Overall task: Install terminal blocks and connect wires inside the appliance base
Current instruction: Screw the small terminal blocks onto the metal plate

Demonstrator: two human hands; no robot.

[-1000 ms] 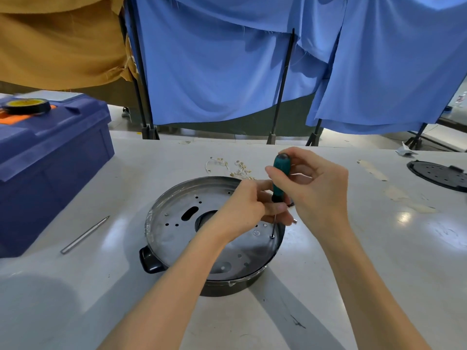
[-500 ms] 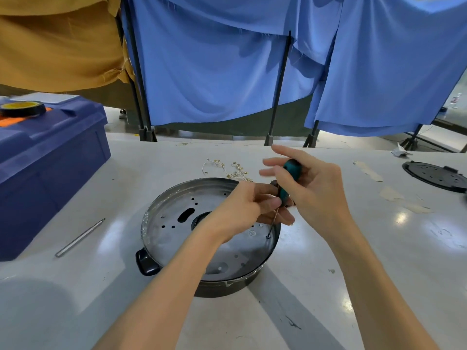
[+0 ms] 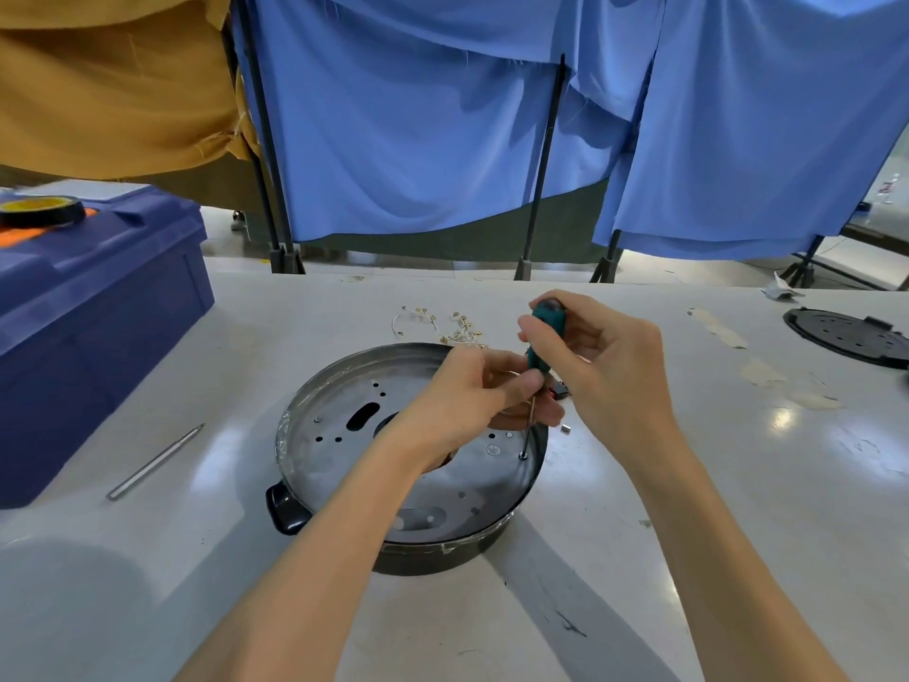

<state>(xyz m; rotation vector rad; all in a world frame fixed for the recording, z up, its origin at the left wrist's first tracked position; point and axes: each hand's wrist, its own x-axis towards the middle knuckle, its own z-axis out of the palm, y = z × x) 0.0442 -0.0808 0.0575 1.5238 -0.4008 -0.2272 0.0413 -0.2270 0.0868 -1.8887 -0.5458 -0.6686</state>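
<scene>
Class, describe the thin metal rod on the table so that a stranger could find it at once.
Start at the big blue box on the left of the white table. Between it and the round metal pan, a thin metal rod lies flat on the tabletop. Nothing else lying there is long, straight and silvery.

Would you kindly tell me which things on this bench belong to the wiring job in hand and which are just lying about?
In the job: appliance base; green screwdriver, gripped by the right hand and steadied by the left hand; loose wires behind the base.
Lying about: blue toolbox; tape roll on it; metal rod; black perforated cover.
</scene>
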